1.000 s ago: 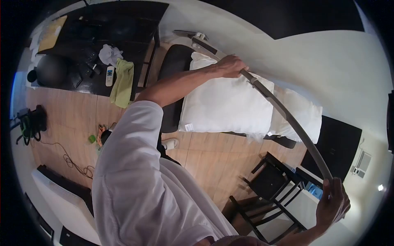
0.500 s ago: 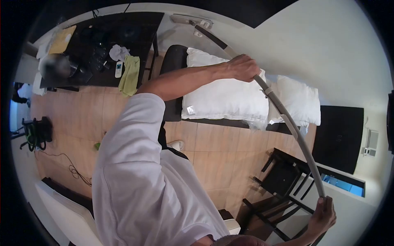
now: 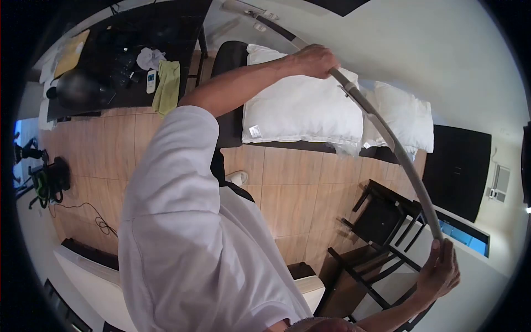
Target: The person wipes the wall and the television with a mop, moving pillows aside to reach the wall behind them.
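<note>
A long grey pole, which looks curved in this wide view, runs from the upper middle to the lower right. My left hand is wrapped round its upper part, above the white pillows. Near the lower end, my right hand grips the pole, thumb along it and fingers round it. At its far end, the pole's dark section reaches a flat, pale head against the wall, partly at the frame's top edge.
Below the pole are a dark bench with white pillows and stacked black chairs. On the left, a black table holds a remote and green cloth. A cable lies on the floor.
The room and both hands appear shifted within the view. My left hand and the upper pole stand higher in the frame; my right hand also appears slightly higher. Both grips are kept.
</note>
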The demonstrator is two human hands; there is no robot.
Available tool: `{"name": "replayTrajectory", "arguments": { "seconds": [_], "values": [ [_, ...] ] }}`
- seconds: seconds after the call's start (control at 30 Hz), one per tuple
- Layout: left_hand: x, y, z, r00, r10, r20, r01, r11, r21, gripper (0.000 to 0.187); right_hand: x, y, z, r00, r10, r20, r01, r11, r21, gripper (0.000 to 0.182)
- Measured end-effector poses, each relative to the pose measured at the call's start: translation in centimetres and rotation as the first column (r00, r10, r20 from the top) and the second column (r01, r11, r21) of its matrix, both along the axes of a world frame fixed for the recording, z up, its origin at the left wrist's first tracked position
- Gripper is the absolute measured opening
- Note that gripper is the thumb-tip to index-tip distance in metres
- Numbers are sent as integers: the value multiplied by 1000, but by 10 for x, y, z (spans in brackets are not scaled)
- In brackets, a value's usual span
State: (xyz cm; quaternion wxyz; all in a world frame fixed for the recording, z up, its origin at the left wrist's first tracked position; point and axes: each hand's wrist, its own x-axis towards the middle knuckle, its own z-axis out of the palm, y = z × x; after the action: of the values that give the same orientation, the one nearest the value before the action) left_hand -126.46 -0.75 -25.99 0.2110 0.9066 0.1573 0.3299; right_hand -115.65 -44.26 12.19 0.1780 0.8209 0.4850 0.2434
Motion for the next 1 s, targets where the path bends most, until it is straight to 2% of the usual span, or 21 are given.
{"name": "replayTrajectory", "arguments": {
  "seconds": [0.07,0.2,0.27,0.3,0.33,0.37,0.4,0.43,0.5,0.57,0.6,0.67,0.73,0.8,0.83,0.93,1.0],
  "values": [
    [-6,19,-17,999,10,31,-8,998,-61,6,-9,30,2,998,9,66,-6,999,-47,33],
    [-23,63,-64,997,58,49,-53,994,-91,4,-21,106,-14,996,79,35,-74,988,-136,30],
    [-26,89,-109,998,13,-67,-17,998,-61,5,-23,138,-28,985,157,68,-141,971,-193,30],
    [-26,89,-140,997,27,74,-21,996,-92,10,-23,161,-40,965,244,95,-217,948,-233,30],
    [-31,102,-158,976,69,204,-51,994,-93,15,-24,179,-56,963,217,161,-174,953,-248,33],
    [-41,119,-163,994,-7,-106,-20,966,-257,23,-16,195,-70,942,309,130,-273,933,-235,35],
    [-50,123,-184,988,68,-136,-95,973,-208,24,-18,213,-84,951,296,88,-266,930,-254,35],
    [-52,133,-198,973,36,-230,-91,968,-236,27,-21,229,-94,962,267,58,-240,928,-284,35],
    [-54,149,-256,996,85,-10,-86,992,-93,25,-23,261,-123,951,305,48,-280,917,-283,34],
    [-64,159,-292,990,140,-29,-143,974,-175,26,-32,297,-148,951,304,57,-271,908,-319,36],
    [-66,169,-291,958,119,-262,-167,971,-170,30,-35,313,-157,946,319,66,-281,902,-327,38],
    [-72,177,-280,951,133,-279,-190,963,-191,33,-34,338,-162,951,303,56,-265,895,-358,39],
    [-82,187,-307,939,151,-310,-221,953,-206,36,-43,367,-175,944,323,69,-273,881,-386,42],
    [-85,199,-347,966,227,-127,-254,926,-278,36,-48,391,-195,943,327,60,-276,870,-408,42],
    [-87,201,-357,967,222,-123,-249,926,-285,36,-50,402,-205,941,333,61,-280,867,-413,42],
    [-88,206,-370,874,370,-316,-446,869,-214,29,-52,428,-229,948,314,56,-261,864,-431,40],
    [-79,221,-391,875,308,-374,-409,883,-230,26,-46,435,-234,942,330,57,-275,860,-429,39]
  ]
}}
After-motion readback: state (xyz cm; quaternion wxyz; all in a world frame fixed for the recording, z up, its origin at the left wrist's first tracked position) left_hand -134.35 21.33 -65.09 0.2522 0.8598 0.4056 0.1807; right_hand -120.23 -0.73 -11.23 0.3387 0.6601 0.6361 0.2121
